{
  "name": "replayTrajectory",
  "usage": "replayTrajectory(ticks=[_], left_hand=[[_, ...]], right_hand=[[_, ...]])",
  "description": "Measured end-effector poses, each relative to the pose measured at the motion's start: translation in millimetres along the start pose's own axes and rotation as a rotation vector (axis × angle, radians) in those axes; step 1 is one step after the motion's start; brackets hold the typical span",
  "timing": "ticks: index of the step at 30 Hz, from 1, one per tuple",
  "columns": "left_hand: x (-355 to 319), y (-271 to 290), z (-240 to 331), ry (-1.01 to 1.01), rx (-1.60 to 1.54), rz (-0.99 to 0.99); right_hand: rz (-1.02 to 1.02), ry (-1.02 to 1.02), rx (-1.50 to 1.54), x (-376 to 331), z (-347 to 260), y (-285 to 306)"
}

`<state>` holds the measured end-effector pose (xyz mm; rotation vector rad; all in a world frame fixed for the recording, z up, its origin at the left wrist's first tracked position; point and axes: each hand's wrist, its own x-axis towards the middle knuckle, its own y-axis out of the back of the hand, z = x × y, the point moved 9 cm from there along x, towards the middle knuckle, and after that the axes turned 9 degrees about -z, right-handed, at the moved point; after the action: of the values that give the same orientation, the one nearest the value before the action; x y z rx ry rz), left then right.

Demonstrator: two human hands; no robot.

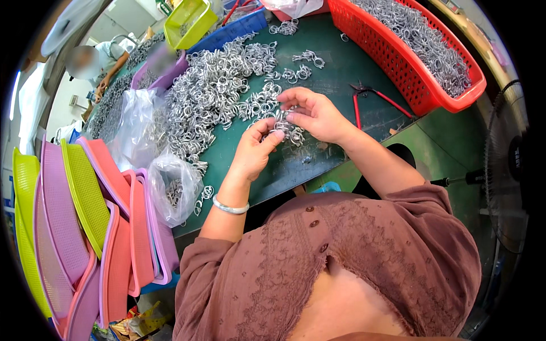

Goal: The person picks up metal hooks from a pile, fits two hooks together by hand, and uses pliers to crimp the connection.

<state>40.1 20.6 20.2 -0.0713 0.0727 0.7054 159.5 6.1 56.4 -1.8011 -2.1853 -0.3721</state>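
Note:
Between my two hands is a small cluster of silvery metal rings [293,134], held over the green tabletop [244,176]. My left hand [257,146] pinches the cluster from the left with thumb and fingers. From the right, my right hand [314,113] grips it, fingers curled over the top. A big heap of similar metal rings [207,85] spreads just beyond and left of my hands. Small loose groups of rings [309,57] lie farther off. Red-handled pliers [372,96] rest on the table right of my right hand.
A red perforated basket [392,68] full of rings stands at far right. Stacked coloured baskets [74,210] and a clear plastic bag [173,190] holding rings are at left. A blue crate [236,28] and green basket [190,23] sit far back. Another person [108,59] works at far left; a fan [506,165] stands right.

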Motion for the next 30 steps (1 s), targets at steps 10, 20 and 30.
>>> replayTrajectory(ticks=[10, 20, 30], left_hand=[[-1, 22, -1, -0.027, -0.129, 0.088], [-6, 44, 13, -0.219, 0.225, 0.262], [-6, 49, 19, -0.242, 0.264, 0.277]], right_hand=[[-0.045, -0.266, 0.178, 5, 13, -10], [-0.004, -0.348, 0.362, 5, 31, -16], [-0.113, -0.213, -0.121, 17, 10, -20]])
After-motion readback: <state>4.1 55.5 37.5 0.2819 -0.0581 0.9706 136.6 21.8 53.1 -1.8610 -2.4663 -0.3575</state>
